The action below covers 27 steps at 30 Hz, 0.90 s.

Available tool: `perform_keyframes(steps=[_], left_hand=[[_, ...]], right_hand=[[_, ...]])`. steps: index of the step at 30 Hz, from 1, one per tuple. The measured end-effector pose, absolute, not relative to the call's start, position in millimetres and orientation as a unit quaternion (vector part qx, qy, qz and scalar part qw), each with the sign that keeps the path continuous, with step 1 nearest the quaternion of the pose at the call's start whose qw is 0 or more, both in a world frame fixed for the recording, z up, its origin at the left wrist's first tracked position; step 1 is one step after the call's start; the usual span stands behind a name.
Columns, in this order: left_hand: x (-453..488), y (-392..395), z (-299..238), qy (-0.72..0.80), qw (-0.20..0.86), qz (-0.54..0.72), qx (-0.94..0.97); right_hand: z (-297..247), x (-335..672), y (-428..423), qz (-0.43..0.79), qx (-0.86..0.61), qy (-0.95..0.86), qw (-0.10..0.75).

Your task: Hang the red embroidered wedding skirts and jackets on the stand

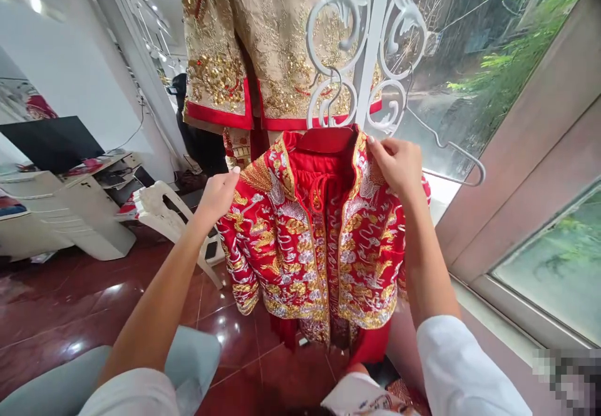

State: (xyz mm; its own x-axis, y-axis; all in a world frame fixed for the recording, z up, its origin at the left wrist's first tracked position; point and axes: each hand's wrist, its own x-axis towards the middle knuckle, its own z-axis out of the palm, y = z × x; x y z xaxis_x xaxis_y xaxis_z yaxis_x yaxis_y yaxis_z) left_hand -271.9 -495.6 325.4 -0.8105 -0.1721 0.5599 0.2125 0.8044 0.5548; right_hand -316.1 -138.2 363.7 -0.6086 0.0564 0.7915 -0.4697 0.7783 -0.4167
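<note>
A red jacket [286, 240] with dense gold and silver embroidery hangs in front of me on a red hanger [327, 140]. The hanger's metal hook [334, 93] reaches up to a white scrolled metal stand. My left hand [220, 194] pinches the jacket's shoulder on the left side. On the other side, my right hand [398, 164] grips the fabric beside the collar, thumb and fingers closed. The jacket's front edges hang apart, and a red tie cord [318, 194] shows between them over an inner embroidered red layer.
Behind hangs a beige and gold beaded garment [282, 46] with red trim. An empty wire hanger [446, 143] hangs from the white scrollwork [393, 40]. Windows line the right. A white chair [164, 212] and a desk with a black monitor [52, 143] stand left.
</note>
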Motion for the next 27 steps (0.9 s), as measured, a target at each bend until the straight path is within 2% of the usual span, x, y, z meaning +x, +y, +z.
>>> perform_keyframes(steps=[5,9,11,14,17,21,24,27], left_hand=[[-258,-485,354,-0.927,0.286,-0.239,-0.045],[-257,-483,369,-0.936,0.32,-0.145,-0.026],[-257,-485,366,-0.93,0.348,-0.116,-0.003],[-253,-481,344,-0.894,0.436,-0.102,0.013],[-239,-452,296,-0.842,0.53,-0.097,0.017],[-213,-390,187,-0.843,0.52,-0.139,0.007],[-199,-358,91,-0.879,0.426,-0.2,0.078],[-182,-347,12,-0.873,0.286,-0.354,0.178]], right_hand=[[356,-320,-125,0.356,0.138,-0.85,0.363],[341,-323,-129,0.385,0.113,-0.847,0.35],[335,-321,-136,0.378,0.095,-0.847,0.36],[324,-312,-150,0.35,0.055,-0.83,0.43],[303,-296,-164,0.314,0.064,-0.796,0.514],[251,-271,-184,0.286,0.088,-0.796,0.526],[185,-246,-197,0.306,0.129,-0.81,0.482],[93,-211,-203,0.375,0.138,-0.822,0.407]])
